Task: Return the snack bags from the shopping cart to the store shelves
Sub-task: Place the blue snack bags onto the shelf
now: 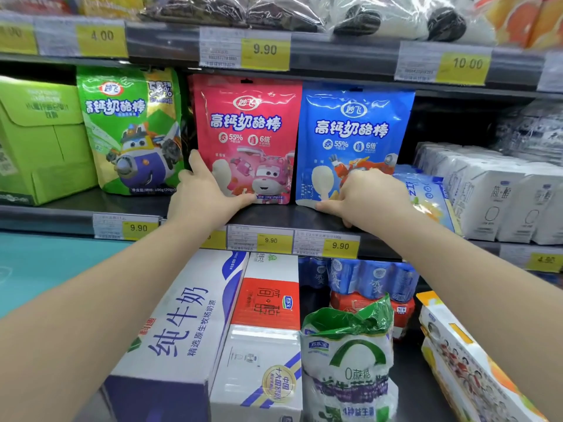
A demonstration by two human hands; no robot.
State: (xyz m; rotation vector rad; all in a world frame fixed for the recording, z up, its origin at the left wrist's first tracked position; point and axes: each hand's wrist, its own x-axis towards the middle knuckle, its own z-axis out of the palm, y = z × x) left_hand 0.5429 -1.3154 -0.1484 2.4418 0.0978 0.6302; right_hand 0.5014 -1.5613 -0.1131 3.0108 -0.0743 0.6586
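Three snack bags stand in a row near the front edge of the middle shelf [274,215]: one green bag [131,129], one red bag [246,126] and one blue bag [353,129]. The placing looks nearly done. The left hand [207,193] lies spread on the red bag's lower left corner, index finger up its side and thumb along its base. The right hand [371,196] pinches the blue bag's bottom edge, fingers curled. Both bags likely need only straightening. The cart is out of view, so what remains can't be told.
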